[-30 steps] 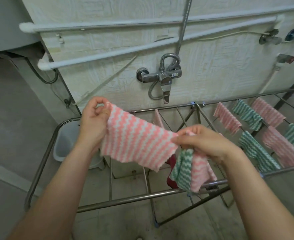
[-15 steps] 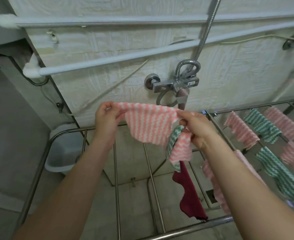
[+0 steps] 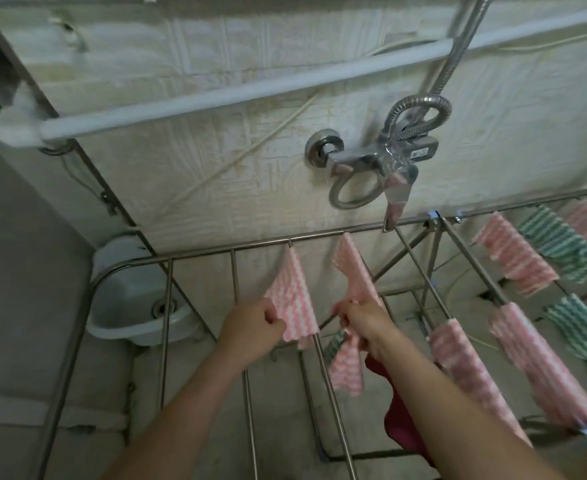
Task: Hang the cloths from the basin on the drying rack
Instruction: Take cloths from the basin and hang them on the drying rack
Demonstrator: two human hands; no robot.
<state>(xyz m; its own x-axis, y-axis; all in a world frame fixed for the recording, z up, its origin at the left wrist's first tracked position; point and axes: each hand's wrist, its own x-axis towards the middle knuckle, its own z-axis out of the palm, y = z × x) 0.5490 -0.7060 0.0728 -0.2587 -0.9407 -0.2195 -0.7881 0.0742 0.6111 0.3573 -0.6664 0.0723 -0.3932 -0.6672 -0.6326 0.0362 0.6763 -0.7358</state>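
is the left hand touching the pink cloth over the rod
Touching. The head view shows the left hand pinching the edge of the pink cloth, with fingers curled on the fabric and no gap.

The room is lit dimly and evenly by soft, diffuse light whose source cannot be told. Small bright glints are thrown off the chrome shower mixer, and a faint sheen is seen along the white pipe. Motion blur is spread over the whole frame. The hung cloths at the right are smeared most, and the pink-and-white cloth is rendered soft. The rails of the drying rack are bowed toward the edges by the wide lens.
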